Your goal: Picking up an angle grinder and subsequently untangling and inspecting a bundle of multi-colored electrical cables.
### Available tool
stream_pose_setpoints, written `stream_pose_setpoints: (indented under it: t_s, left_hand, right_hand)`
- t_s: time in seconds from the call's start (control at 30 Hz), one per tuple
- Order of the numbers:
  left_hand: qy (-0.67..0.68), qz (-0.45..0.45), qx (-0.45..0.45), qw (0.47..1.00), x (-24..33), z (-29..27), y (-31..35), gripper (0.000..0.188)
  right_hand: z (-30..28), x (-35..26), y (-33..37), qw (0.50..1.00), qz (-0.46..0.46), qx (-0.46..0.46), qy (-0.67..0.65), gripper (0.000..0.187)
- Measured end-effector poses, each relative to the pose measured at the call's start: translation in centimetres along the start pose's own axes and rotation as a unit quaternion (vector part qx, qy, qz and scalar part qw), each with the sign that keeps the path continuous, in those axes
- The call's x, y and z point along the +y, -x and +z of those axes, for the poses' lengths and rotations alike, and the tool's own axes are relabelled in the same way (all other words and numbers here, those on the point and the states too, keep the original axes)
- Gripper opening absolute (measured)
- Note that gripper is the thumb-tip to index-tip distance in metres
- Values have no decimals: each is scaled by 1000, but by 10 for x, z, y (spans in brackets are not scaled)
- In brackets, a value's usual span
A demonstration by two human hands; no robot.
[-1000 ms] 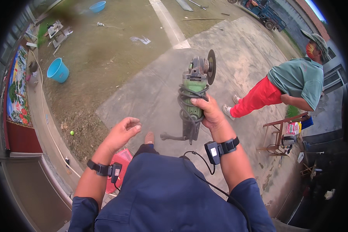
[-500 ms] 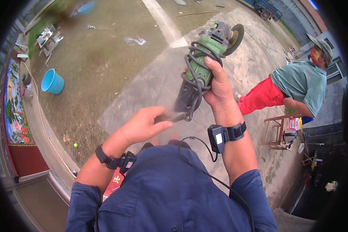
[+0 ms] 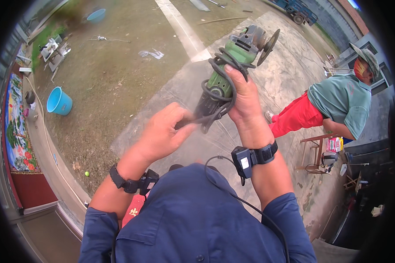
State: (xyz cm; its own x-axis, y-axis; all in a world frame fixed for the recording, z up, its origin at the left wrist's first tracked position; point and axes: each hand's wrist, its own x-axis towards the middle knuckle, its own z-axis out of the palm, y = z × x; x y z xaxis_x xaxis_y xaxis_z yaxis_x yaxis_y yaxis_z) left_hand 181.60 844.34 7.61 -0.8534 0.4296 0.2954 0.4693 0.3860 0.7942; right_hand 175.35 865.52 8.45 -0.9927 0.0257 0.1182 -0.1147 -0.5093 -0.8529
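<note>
A green and black angle grinder (image 3: 222,84) with a grey metal head is held up in front of me, its round disc (image 3: 269,47) pointing to the far right. My right hand (image 3: 246,98) is closed round its body, with the thumb on top. A black power cord (image 3: 227,56) is wound in several loops about the body. At the grinder's tail end, my left hand (image 3: 167,130) pinches a length of this cord between thumb and fingers. Its fingertips are partly blurred, and the cord's plug cannot be made out.
A person (image 3: 338,103) in a green shirt and red trousers stands to the right, beside a wooden stool (image 3: 314,149). Blue buckets (image 3: 60,101) stand on the ground at left. A concrete strip (image 3: 180,26) crosses the yard. A blue vehicle (image 3: 297,11) is parked far right.
My left hand has moved up slightly with the cord. The grinder has turned a little in my right hand, so its disc now shows more edge-on.
</note>
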Motion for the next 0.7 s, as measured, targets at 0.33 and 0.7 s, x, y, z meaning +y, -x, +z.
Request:
stream_pose_setpoints:
  t_s: [0.33, 0.7]
  left_hand:
    - [86, -20, -8, 996, 9, 27, -11, 46]
    - [-43, 67, 71, 994, 2, 45, -17, 43]
  right_hand:
    - [-5, 7, 1, 997, 35, 65, -19, 40]
    - [-3, 19, 11, 995, 39, 83, -28, 40]
